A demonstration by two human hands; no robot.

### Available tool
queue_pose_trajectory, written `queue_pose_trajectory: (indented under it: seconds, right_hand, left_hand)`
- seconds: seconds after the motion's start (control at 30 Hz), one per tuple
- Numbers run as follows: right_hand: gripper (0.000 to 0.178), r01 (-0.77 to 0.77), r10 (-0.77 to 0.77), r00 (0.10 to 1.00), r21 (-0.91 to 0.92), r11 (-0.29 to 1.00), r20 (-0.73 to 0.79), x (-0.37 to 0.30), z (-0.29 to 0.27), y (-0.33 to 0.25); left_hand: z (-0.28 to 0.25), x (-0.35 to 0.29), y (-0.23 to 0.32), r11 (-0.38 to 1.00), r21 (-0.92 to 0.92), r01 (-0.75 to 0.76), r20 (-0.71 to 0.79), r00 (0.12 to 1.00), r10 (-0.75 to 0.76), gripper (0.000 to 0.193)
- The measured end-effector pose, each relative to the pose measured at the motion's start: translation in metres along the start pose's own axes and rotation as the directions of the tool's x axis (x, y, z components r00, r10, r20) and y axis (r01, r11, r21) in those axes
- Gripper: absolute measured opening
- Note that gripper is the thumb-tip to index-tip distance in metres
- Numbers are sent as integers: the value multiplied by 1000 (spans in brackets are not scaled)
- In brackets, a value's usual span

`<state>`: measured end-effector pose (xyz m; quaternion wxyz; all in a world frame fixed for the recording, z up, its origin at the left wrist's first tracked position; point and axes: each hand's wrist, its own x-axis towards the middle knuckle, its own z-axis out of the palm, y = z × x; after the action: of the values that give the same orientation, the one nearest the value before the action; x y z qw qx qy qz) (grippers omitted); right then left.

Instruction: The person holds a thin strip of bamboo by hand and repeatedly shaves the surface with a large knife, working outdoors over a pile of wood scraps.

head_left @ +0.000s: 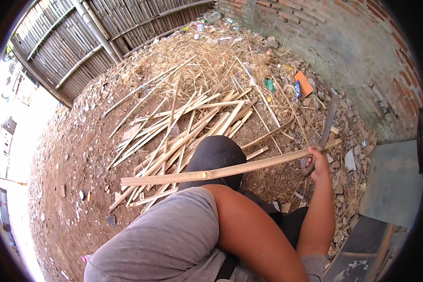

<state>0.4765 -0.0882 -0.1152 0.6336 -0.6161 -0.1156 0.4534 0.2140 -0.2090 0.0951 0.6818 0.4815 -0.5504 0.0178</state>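
Observation:
My right hand (pixel 319 162) is closed around the handle of a machete (pixel 329 123), whose dark blade points up and away from me. A long split bamboo strip (pixel 230 170) lies across my black-clad knee (pixel 219 149). Its right end passes right at my right hand and sticks out a little beyond it. Whether the fingers also pinch the strip, I cannot tell. My left arm (pixel 249 228) crosses my body toward the lower right, and its hand is out of the picture. Beyond the knee, a loose pile of bamboo strips (pixel 188 123) lies on the dirt.
Dry straw and shavings (pixel 197 56) cover the ground beyond the pile. A bamboo fence (pixel 75 42) stands at the far left, a worn brick wall (pixel 324 42) at the far right. Rubble and litter, including an orange piece (pixel 304 84), line the wall. A grey panel (pixel 391 183) stands at the right.

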Motion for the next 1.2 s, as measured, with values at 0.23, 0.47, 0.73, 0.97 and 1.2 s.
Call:
queue_pose_trajectory:
  seconds: [0.23, 0.47, 0.73, 0.97, 1.2]
  right_hand:
    - [21, -12, 12, 1000, -21, 1000, -9, -7, 10, -5]
    - [21, -5, 4, 1000, -33, 999, -20, -6, 9, -3]
    - [22, 4, -4, 1000, -27, 1000, -23, -2, 8, -2]
    - [21, -5, 5, 1000, -7, 1000, -26, -5, 8, -4]
    - [20, -2, 2, 1000, -31, 1000, -20, -6, 9, -4]
  left_hand:
    - [2, 8, -12, 999, -31, -18, 14, 1000, 18, 13]
    - [6, 9, -14, 999, -47, -26, 31, 999, 27, 14]
    - [4, 0, -9, 998, -50, -25, 16, 1000, 26, 14]
    - [3, -3, -4, 1000, -22, -16, 15, 1000, 17, 15]
    - [-7, -19, 8, 1000, 15, -5, -34, 999, 6, 16]
